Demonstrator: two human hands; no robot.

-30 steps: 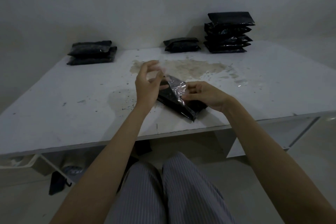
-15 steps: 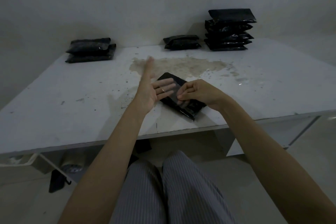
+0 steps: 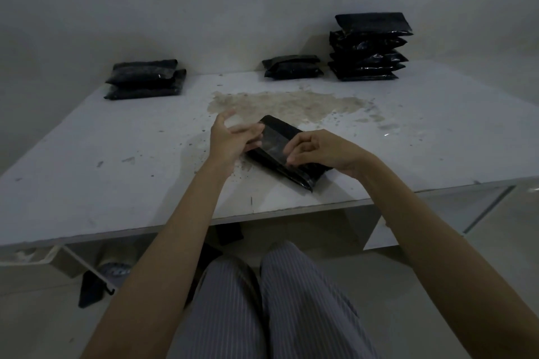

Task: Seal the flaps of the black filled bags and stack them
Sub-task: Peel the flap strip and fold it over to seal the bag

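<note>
A black filled bag [image 3: 280, 137] lies slantwise on the white table [image 3: 116, 169], near its front edge. The shiny flap is folded down over the bag's middle. My left hand [image 3: 230, 140] is at the bag's left side; its fingers reach out fairly straight and touch the flap, with the thumb raised. Over the bag's right half sits my right hand [image 3: 318, 151], whose curled fingers and thumb hold the flap's edge against the bag. The near right end of the bag is hidden under that hand.
Stacks of black bags stand along the wall: a low stack at the far left [image 3: 144, 79], a low stack in the middle [image 3: 291, 67] and a tall stack of several at the right [image 3: 369, 46]. A brown stain [image 3: 288, 105] spreads behind the bag. My striped knees are below the table's edge.
The flap, lifted one second ago, now lies folded flat on the bag. My left hand went from a flat open palm to fingers resting on the flap. My right hand stayed on the bag.
</note>
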